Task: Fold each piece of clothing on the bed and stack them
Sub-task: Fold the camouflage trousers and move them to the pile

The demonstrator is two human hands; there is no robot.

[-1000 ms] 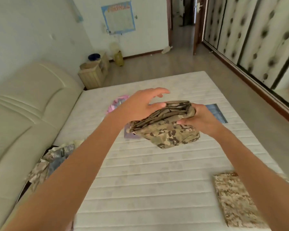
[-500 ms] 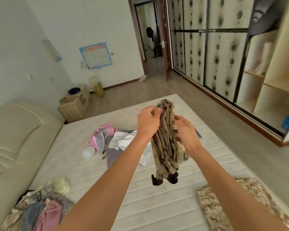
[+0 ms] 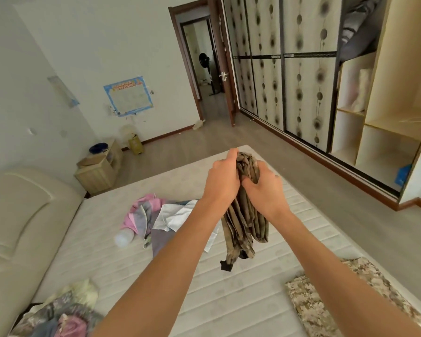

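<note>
Mattress bears loose clothes; both hands clutch camouflage garment above it.

Olive camouflage garment; tan pixel camouflage piece (folded); pink-grey striped top.

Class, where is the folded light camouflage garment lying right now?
The folded light camouflage garment lies flat on the mattress, lower right, under the right forearm.

I'm standing in a home bedroom: I'm looking over a bare mattress with a padded headboard, a sliding-door wardrobe and a bedside cabinet.
</note>
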